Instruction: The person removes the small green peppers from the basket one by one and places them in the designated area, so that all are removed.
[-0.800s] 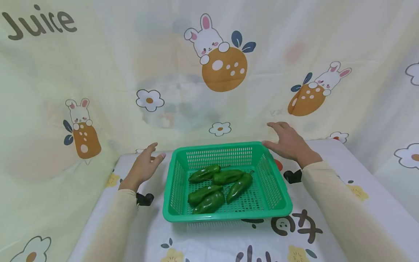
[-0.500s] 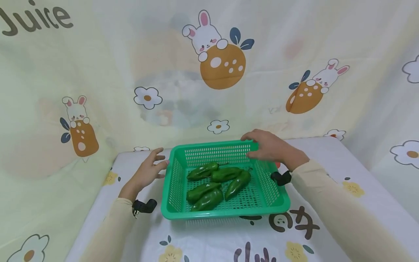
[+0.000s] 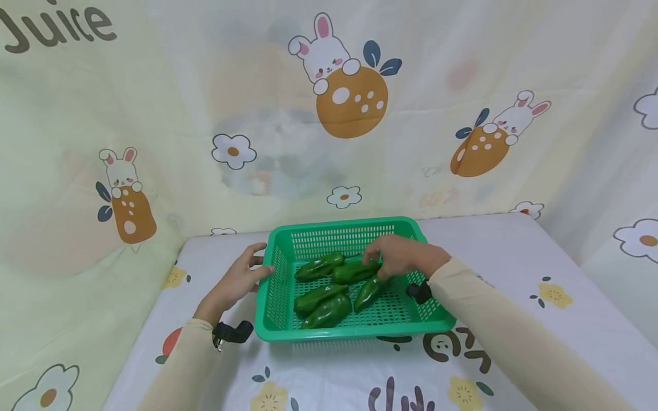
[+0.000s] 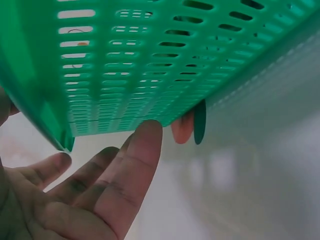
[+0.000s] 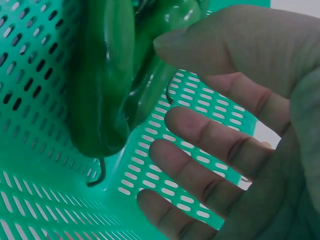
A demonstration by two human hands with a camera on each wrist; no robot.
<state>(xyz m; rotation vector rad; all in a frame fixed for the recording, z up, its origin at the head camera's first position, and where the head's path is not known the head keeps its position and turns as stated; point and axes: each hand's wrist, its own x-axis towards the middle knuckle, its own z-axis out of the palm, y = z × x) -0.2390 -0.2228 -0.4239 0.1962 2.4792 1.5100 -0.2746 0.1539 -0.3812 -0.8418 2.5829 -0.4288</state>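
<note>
A green plastic basket [image 3: 354, 337] holds several glossy green peppers [image 3: 327, 311]. At its left rim is my left hand [image 3: 237, 283], thumb at the rim. The left wrist view has the fingers [image 4: 125, 187] spread loosely outside the slotted wall, one fingertip overlapping it. My right hand [image 3: 403, 254] reaches inside the basket over the peppers at its right. Seen from the right wrist, the thumb [image 5: 200, 50] overlaps one pepper [image 5: 152, 92], while the other fingers [image 5: 215, 135] are spread apart with nothing gripped. A nearer pepper [image 5: 102, 80] shows its curved stem.
The basket stands on a table [image 3: 509, 268] with a white printed cloth. Behind it hangs a patterned curtain [image 3: 277, 85] with rabbits and flowers. Dark wrist cameras [image 3: 233, 331] sit on both wrists.
My right hand has come over the right rim, moving left and down into the basket above the peppers. My left hand has moved right to the left rim. The peppers look unmoved.
</note>
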